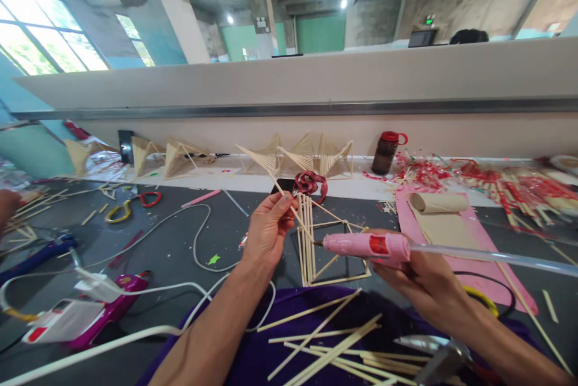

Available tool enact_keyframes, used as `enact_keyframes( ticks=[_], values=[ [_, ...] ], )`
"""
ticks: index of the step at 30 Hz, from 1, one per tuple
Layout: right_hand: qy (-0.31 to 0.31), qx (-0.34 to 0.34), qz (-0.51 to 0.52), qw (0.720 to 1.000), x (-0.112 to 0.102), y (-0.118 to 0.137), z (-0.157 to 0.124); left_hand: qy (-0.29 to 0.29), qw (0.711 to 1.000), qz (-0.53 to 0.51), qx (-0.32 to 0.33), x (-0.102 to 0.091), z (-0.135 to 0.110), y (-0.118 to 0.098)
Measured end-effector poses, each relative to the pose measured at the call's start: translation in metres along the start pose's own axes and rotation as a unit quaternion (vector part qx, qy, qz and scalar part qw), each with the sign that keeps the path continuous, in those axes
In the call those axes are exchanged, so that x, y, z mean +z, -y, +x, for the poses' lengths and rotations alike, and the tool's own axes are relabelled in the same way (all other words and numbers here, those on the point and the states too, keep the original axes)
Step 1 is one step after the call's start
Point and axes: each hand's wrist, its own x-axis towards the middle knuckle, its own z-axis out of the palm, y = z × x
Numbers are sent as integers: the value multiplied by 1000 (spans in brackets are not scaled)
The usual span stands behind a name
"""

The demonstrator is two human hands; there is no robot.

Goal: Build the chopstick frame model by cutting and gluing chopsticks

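My left hand [272, 226] pinches a thin wooden stick [295, 212] that slants down to the right. In my right hand [418, 274] is a pink hot glue gun [361, 245], a clear glue stick [487, 256] running out of its back end. The gun's dark nozzle is at the stick's lower end; whether they touch I cannot tell. Just beyond and below stands a small frame of wooden sticks [343, 282], with several sticks side by side along its left part. More loose sticks [325, 338] lie on dark purple cloth at the front.
Finished-looking stick models [298, 154] line the back ledge beside a brown bottle [386, 152] with a red lid. Yellow-and-red scissors [120, 211], a white cable [198, 247] and a magenta power strip [111, 308] lie left. A cardboard tube [438, 202] rests on pink sheet at right.
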Motion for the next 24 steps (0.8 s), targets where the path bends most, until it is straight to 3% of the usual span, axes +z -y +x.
enact_keyframes(
  ticks=[9, 24],
  values=[
    [-9, -48, 27, 998, 0, 0, 5, 2, 1000, 7, 3, -1, 3, 3],
    [17, -22, 33, 999, 4, -3, 7, 1, 1000, 9, -2, -2, 4, 4]
  ],
)
